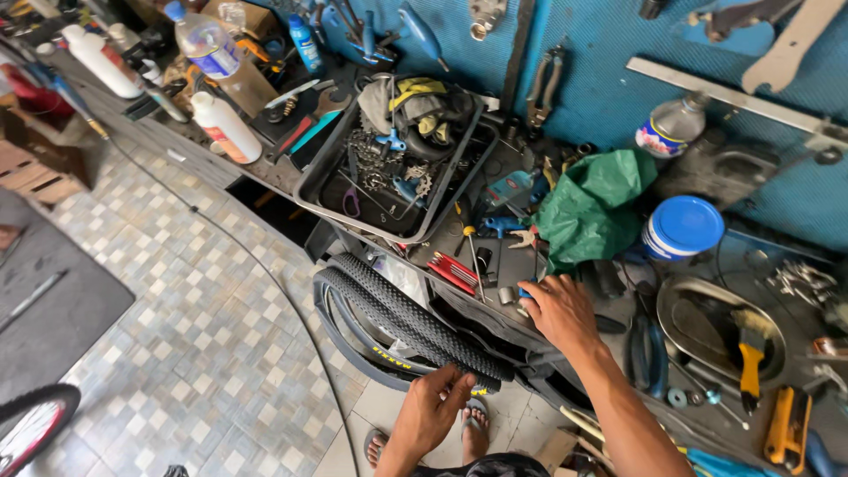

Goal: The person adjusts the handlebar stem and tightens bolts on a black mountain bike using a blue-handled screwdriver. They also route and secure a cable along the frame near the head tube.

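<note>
Cluttered workbench edge (530, 340) — right hand (561, 309) resting, left hand (433, 408) gripping tyre (415, 322)

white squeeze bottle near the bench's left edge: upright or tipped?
Tipped. The white plastic squeeze bottle with the red label lies on its side on the cluttered workbench, its long axis along the surface and its cap pointing away up-left.

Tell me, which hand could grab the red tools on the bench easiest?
Probably the right hand: it rests on the workbench edge, close to the red-handled tools. The left hand is lower down, holding the black tyre.
</note>
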